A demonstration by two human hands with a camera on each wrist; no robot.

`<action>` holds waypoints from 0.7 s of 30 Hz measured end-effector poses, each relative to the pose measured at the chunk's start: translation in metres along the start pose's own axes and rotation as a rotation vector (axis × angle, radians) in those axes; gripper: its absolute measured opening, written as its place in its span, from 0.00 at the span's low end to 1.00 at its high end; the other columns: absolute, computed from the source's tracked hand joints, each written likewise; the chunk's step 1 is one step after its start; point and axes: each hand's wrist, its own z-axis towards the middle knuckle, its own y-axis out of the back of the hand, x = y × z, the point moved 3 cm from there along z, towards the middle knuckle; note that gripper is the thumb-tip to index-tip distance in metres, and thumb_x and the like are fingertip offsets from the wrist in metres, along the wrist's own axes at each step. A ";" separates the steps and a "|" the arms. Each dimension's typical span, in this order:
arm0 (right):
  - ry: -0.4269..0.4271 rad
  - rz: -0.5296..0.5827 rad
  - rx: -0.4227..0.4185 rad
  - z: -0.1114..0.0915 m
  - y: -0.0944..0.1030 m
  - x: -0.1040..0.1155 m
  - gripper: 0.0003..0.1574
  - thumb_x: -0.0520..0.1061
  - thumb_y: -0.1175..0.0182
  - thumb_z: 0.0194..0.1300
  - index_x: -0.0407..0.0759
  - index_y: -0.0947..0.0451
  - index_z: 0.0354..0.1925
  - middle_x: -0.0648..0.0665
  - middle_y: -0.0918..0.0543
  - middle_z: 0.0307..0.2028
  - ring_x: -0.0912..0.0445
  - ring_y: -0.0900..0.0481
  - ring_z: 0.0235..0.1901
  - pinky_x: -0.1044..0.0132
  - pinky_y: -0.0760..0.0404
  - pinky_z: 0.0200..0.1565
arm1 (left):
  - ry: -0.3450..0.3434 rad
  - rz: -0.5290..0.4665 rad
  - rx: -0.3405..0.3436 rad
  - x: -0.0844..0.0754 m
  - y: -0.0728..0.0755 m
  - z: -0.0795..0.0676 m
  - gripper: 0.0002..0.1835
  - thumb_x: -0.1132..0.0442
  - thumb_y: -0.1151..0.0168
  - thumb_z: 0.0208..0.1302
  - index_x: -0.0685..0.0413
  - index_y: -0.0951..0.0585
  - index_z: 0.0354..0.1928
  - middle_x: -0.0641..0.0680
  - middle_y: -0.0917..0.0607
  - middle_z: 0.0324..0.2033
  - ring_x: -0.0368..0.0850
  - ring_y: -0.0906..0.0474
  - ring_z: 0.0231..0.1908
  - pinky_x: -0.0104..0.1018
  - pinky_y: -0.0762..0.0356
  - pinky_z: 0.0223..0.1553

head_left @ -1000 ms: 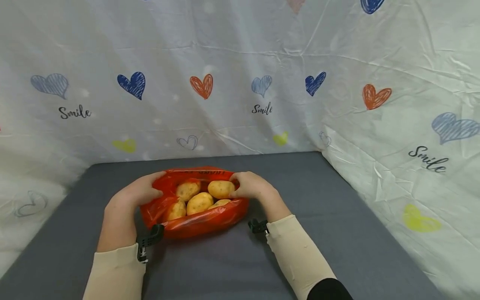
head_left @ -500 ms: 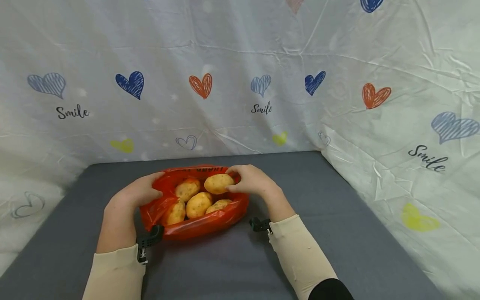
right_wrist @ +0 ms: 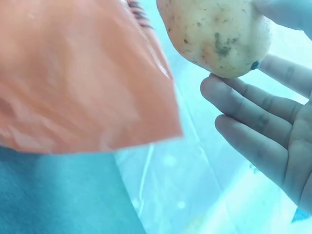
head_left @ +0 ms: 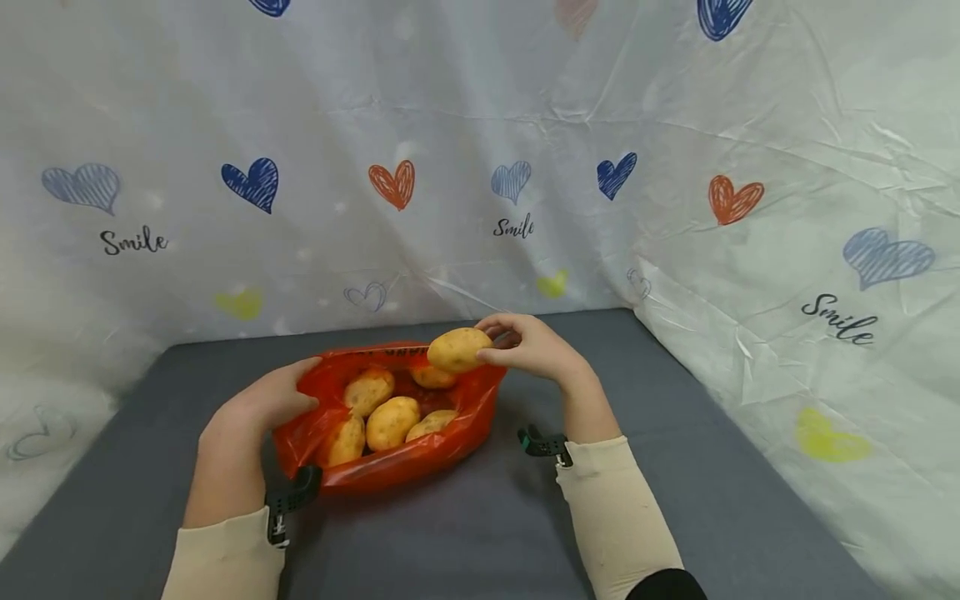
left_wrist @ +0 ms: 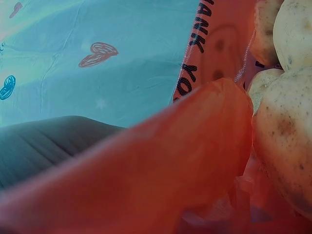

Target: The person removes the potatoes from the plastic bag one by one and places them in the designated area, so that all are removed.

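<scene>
A red plastic bag (head_left: 420, 471) with black lettering lies with its mouth open, holding several potatoes (head_left: 393, 422). At the bag's left edge, my left hand (head_left: 262, 404) grips the plastic. In the left wrist view, red film (left_wrist: 195, 131) covers much of the lower picture, and spotted potatoes (left_wrist: 287, 126) show at the right. My right hand (head_left: 536, 346) pinches one potato (head_left: 459, 350) just above the bag's back right rim. From the right wrist, this potato (right_wrist: 217, 34) sits between thumb and fingers (right_wrist: 248, 105), beside the bag's corner (right_wrist: 156, 126).
A dark grey cloth (head_left: 420, 542) covers the table. Behind it and along the right hangs a white sheet (head_left: 450, 275) printed with hearts and "Smile". Black camera mounts (head_left: 296, 492) sit at both wrists.
The right hand has lifted its potato up and to the right out of the bag, uncovering another potato beneath. The left hand keeps its grip on the bag's edge. The head view has shifted slightly.
</scene>
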 end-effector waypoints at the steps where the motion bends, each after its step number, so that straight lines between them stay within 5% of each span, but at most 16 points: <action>1: -0.002 0.009 -0.009 -0.002 0.004 -0.002 0.28 0.53 0.28 0.65 0.50 0.20 0.61 0.45 0.17 0.53 0.52 0.16 0.49 0.53 0.16 0.47 | 0.000 0.004 0.001 0.000 0.000 0.000 0.42 0.64 0.40 0.70 0.61 0.49 0.80 0.76 0.40 0.72 0.76 0.40 0.66 0.71 0.32 0.61; 11: -0.075 0.007 -0.104 -0.013 0.034 -0.025 0.28 0.56 0.33 0.70 0.45 0.20 0.62 0.42 0.17 0.52 0.48 0.18 0.50 0.50 0.21 0.53 | -0.042 0.016 -0.009 0.014 0.005 -0.005 0.43 0.62 0.40 0.70 0.63 0.50 0.80 0.78 0.39 0.70 0.76 0.36 0.62 0.72 0.30 0.58; 21: -0.238 0.024 -0.133 -0.031 0.060 -0.059 0.35 0.58 0.38 0.73 0.38 0.26 0.67 0.38 0.18 0.54 0.41 0.20 0.50 0.52 0.21 0.57 | -0.048 0.015 0.004 0.007 0.003 0.003 0.43 0.62 0.40 0.70 0.62 0.50 0.80 0.77 0.40 0.71 0.76 0.38 0.65 0.73 0.32 0.59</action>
